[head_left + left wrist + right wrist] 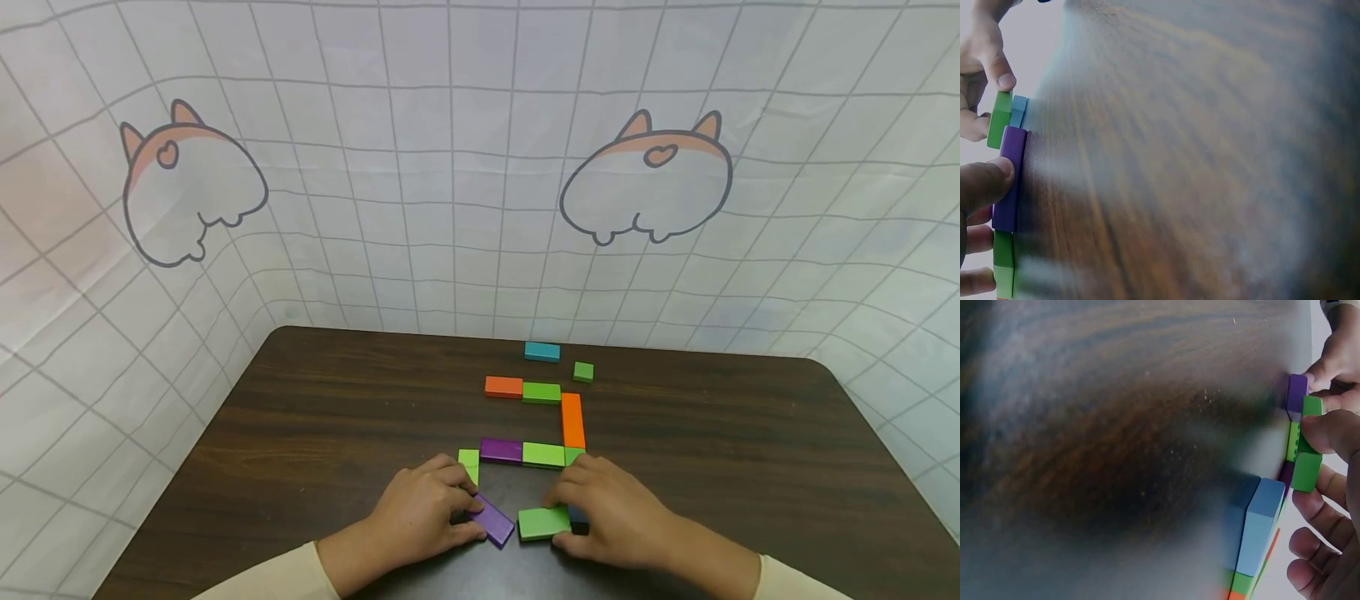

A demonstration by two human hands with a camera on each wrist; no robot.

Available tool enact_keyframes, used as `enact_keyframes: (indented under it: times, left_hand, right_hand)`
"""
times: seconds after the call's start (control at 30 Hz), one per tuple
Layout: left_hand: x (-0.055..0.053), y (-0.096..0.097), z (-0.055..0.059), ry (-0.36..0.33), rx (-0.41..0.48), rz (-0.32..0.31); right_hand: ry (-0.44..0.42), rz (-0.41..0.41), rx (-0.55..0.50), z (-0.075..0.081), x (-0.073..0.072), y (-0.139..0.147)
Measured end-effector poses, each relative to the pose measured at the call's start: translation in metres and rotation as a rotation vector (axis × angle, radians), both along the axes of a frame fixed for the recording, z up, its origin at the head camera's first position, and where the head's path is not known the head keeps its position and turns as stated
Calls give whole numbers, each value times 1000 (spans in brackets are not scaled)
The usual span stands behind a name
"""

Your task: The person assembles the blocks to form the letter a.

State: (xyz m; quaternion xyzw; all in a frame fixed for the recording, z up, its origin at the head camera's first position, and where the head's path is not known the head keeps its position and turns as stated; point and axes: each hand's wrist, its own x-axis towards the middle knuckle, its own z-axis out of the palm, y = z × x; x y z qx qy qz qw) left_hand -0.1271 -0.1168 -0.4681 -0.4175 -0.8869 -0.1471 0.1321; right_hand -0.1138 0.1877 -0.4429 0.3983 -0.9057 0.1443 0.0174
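Between thumb and fingers, my left hand (423, 512) pinches a purple block (492, 522), which lies slanted with its near end toward the right. A yellow-green block (468, 465) touches the area just beyond those fingers. My right hand (622, 512) pinches a green block (543, 524) by its right part; in the right wrist view this green block (1307, 472) sits above the tabletop. A blue block (1262, 519) stands close by, mostly covered by the right hand in the head view. The purple and green blocks are near each other, a small gap between them.
Beyond the hands run a dark purple block (501, 451), a light green block (543, 455), an orange block (573, 420), a green block (542, 393) and a red-orange block (503, 387), joined in a bent line. Farther back lie a teal block (542, 352) and a small green block (583, 372).
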Motion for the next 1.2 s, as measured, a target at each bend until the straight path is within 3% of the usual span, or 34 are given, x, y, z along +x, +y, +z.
enact_keyframes:
  times: [0.37, 1.2]
  left_hand:
    - [0, -1, 0, 6, -4, -5]
    - [-2, 1, -2, 23, 14, -10]
  right_hand:
    - [-33, 39, 47, 0, 1, -5]
    - [37, 85, 47, -5, 2, -3]
